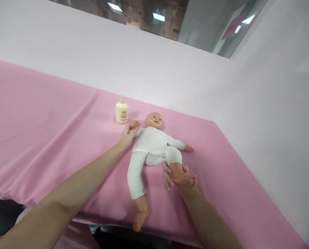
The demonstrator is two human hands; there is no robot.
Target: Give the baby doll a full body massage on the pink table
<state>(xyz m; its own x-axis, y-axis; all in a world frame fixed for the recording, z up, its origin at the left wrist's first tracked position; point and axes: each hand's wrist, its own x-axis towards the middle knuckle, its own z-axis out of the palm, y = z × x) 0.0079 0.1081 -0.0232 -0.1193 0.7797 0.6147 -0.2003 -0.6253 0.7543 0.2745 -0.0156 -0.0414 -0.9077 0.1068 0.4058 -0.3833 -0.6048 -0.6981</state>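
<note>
A baby doll with a white cloth body lies on its back on the pink sheet, its head toward the wall. My left hand is closed around the doll's arm at the wrist, on the left of the picture. Under the doll's bent leg, on the right, my right hand grips near the ankle, with part of the fingers hidden behind it. The doll's other leg stretches toward the near edge. Its other arm reaches out to the right.
A cream-coloured bottle with a dark label print stands left of the doll's head. The pink sheet covers the table, with folds on the left. White walls border the back and right; a window is above.
</note>
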